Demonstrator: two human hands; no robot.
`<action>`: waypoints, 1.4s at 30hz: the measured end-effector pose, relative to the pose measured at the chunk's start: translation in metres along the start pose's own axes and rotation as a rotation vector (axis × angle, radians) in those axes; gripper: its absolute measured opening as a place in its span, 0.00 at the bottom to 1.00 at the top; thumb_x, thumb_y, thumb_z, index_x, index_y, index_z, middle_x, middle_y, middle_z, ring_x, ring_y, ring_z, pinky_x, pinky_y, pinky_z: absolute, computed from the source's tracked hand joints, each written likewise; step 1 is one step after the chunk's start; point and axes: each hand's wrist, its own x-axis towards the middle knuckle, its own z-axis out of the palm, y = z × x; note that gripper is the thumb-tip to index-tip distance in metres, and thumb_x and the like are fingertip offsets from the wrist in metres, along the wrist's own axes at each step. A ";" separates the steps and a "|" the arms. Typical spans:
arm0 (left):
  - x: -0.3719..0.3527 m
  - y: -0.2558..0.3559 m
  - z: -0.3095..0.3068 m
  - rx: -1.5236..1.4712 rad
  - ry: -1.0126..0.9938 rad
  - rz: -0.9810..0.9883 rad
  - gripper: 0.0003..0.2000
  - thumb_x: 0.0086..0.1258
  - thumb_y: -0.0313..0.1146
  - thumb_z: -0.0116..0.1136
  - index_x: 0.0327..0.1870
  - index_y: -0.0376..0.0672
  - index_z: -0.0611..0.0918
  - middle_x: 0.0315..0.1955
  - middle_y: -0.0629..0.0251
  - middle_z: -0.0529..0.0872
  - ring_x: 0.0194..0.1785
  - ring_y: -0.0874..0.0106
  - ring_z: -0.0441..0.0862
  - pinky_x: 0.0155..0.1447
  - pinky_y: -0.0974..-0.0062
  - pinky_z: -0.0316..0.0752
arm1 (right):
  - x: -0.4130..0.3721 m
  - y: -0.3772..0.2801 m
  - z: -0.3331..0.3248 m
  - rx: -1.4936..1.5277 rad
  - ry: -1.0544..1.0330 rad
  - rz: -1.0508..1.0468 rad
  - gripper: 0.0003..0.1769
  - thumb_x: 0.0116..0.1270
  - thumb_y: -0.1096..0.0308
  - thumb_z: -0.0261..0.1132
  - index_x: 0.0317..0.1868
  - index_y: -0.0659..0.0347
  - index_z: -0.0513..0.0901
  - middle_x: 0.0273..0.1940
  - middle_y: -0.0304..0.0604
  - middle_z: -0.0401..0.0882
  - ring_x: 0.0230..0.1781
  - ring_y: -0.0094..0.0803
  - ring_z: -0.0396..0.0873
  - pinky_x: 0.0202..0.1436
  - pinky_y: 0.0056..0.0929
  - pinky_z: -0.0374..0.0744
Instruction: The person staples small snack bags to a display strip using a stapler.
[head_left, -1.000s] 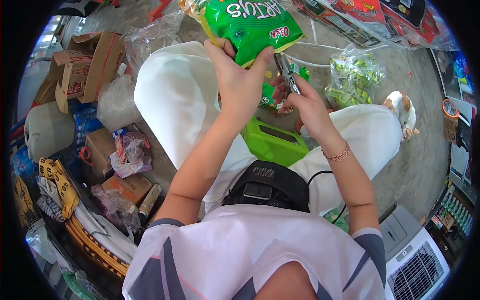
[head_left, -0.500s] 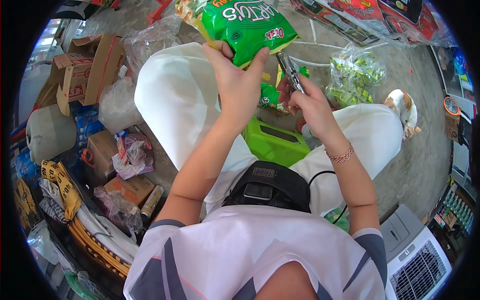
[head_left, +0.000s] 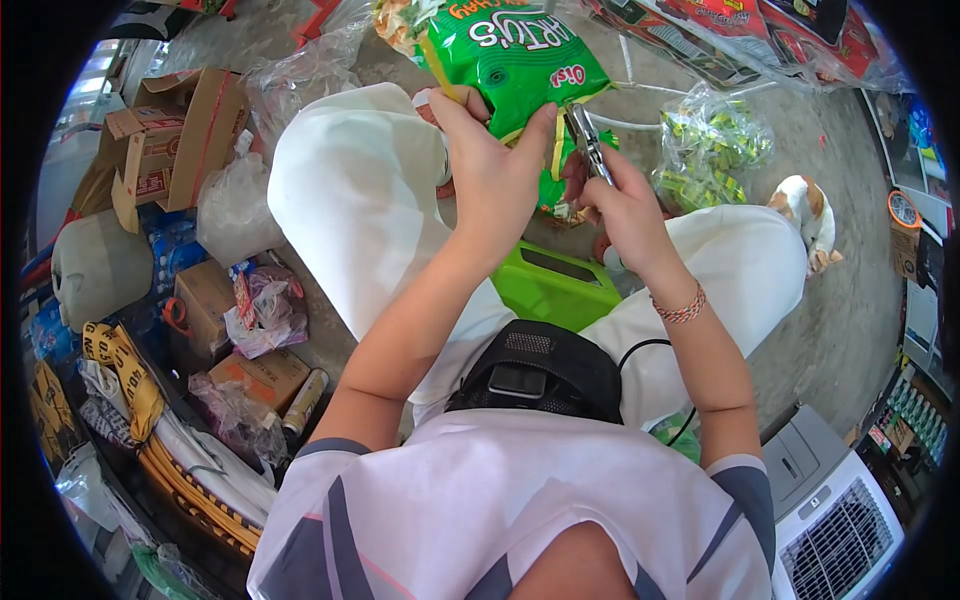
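Observation:
A shiny green snack bag (head_left: 520, 65) with white lettering is at the top centre. My left hand (head_left: 495, 150) pinches its lower edge between thumb and fingers. Right of it, my right hand (head_left: 625, 200) is closed around a metal hand tool (head_left: 588, 140), its tip at the bag's lower right corner. Below the bag hangs or lies another green and yellow packet (head_left: 553, 195), partly hidden by my hands. A bright green plastic stool or box (head_left: 555, 290) stands between my knees.
Cardboard boxes (head_left: 185, 140), plastic wrap and a grey jug (head_left: 100, 268) are at the left. A clear bag of green packets (head_left: 710, 150) and a white-brown animal (head_left: 808, 220) are on the floor at right. An air cooler (head_left: 840, 530) stands lower right.
The green bag and my left hand have moved slightly right and down. My right hand, still holding the tool, has shifted slightly; the tool's tip is a little lower and further right.

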 end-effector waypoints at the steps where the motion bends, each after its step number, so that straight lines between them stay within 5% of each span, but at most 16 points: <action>1: 0.000 -0.004 0.000 -0.046 -0.015 -0.019 0.25 0.58 0.27 0.68 0.39 0.39 0.57 0.33 0.64 0.60 0.37 0.70 0.62 0.42 0.72 0.63 | 0.000 0.003 0.001 -0.054 0.013 -0.024 0.10 0.60 0.71 0.53 0.41 0.62 0.76 0.29 0.35 0.75 0.28 0.22 0.71 0.31 0.22 0.69; 6: 0.000 -0.007 -0.001 -0.087 -0.019 -0.060 0.25 0.58 0.28 0.68 0.40 0.39 0.57 0.34 0.65 0.60 0.38 0.72 0.62 0.43 0.75 0.63 | 0.002 0.009 -0.003 -0.146 0.007 -0.056 0.08 0.60 0.72 0.53 0.38 0.64 0.76 0.26 0.35 0.74 0.25 0.21 0.70 0.29 0.22 0.69; 9: -0.001 -0.007 0.001 -0.132 -0.015 -0.069 0.25 0.58 0.28 0.68 0.40 0.39 0.57 0.35 0.66 0.60 0.39 0.73 0.62 0.44 0.76 0.63 | 0.001 -0.003 -0.003 0.228 -0.080 0.157 0.07 0.61 0.71 0.53 0.36 0.64 0.75 0.24 0.37 0.73 0.22 0.20 0.68 0.25 0.22 0.66; 13: -0.002 -0.004 0.001 -0.175 -0.002 -0.082 0.25 0.58 0.27 0.68 0.40 0.40 0.57 0.35 0.66 0.59 0.40 0.74 0.62 0.44 0.77 0.63 | 0.001 -0.004 -0.002 0.006 -0.032 0.069 0.06 0.65 0.69 0.59 0.37 0.64 0.76 0.22 0.34 0.71 0.19 0.18 0.67 0.21 0.22 0.65; 18: -0.002 -0.005 -0.001 -0.201 0.004 -0.088 0.25 0.58 0.27 0.68 0.40 0.40 0.57 0.35 0.67 0.59 0.40 0.74 0.62 0.44 0.78 0.63 | 0.004 -0.004 0.000 -0.355 0.074 -0.009 0.20 0.61 0.55 0.68 0.27 0.65 0.77 0.17 0.37 0.70 0.18 0.23 0.67 0.22 0.28 0.65; 28: -0.003 -0.010 0.000 -0.223 -0.017 -0.095 0.24 0.60 0.29 0.68 0.40 0.39 0.58 0.36 0.67 0.61 0.41 0.75 0.62 0.46 0.79 0.63 | 0.011 0.004 -0.001 -0.367 0.131 0.004 0.19 0.60 0.56 0.67 0.26 0.66 0.78 0.15 0.41 0.72 0.16 0.27 0.67 0.23 0.32 0.67; 33: -0.009 -0.017 0.008 -0.449 -0.128 -0.439 0.27 0.61 0.34 0.69 0.42 0.37 0.57 0.41 0.61 0.70 0.42 0.77 0.73 0.39 0.80 0.71 | 0.028 0.031 -0.002 -0.181 0.107 0.084 0.12 0.66 0.63 0.64 0.30 0.62 0.78 0.16 0.33 0.69 0.14 0.18 0.65 0.18 0.22 0.63; 36: -0.029 -0.020 0.019 -0.373 -0.243 -0.593 0.33 0.59 0.39 0.71 0.46 0.35 0.55 0.45 0.55 0.72 0.44 0.76 0.76 0.37 0.80 0.76 | 0.039 0.045 -0.005 0.110 0.071 0.269 0.17 0.62 0.58 0.63 0.27 0.67 0.79 0.20 0.42 0.77 0.18 0.27 0.73 0.26 0.29 0.72; 39: -0.046 -0.026 0.034 -0.245 -0.299 -0.750 0.43 0.55 0.43 0.73 0.55 0.30 0.52 0.46 0.54 0.73 0.45 0.70 0.79 0.46 0.74 0.76 | 0.044 0.069 0.000 -0.156 0.130 -0.067 0.16 0.64 0.59 0.62 0.30 0.66 0.80 0.21 0.41 0.77 0.17 0.27 0.73 0.25 0.29 0.73; 40: -0.050 -0.029 0.038 -0.210 -0.307 -0.812 0.46 0.53 0.45 0.74 0.58 0.27 0.51 0.47 0.54 0.73 0.45 0.67 0.79 0.51 0.71 0.75 | 0.049 0.085 -0.003 -0.565 0.108 -0.475 0.14 0.65 0.60 0.61 0.32 0.65 0.81 0.21 0.39 0.77 0.18 0.26 0.74 0.22 0.28 0.73; 42: -0.057 -0.050 0.044 -0.307 -0.289 -0.922 0.47 0.52 0.44 0.74 0.58 0.26 0.50 0.48 0.51 0.72 0.46 0.65 0.79 0.49 0.69 0.76 | 0.051 0.090 -0.002 -0.253 0.114 -0.168 0.14 0.65 0.61 0.61 0.30 0.64 0.80 0.21 0.38 0.76 0.18 0.26 0.74 0.20 0.28 0.73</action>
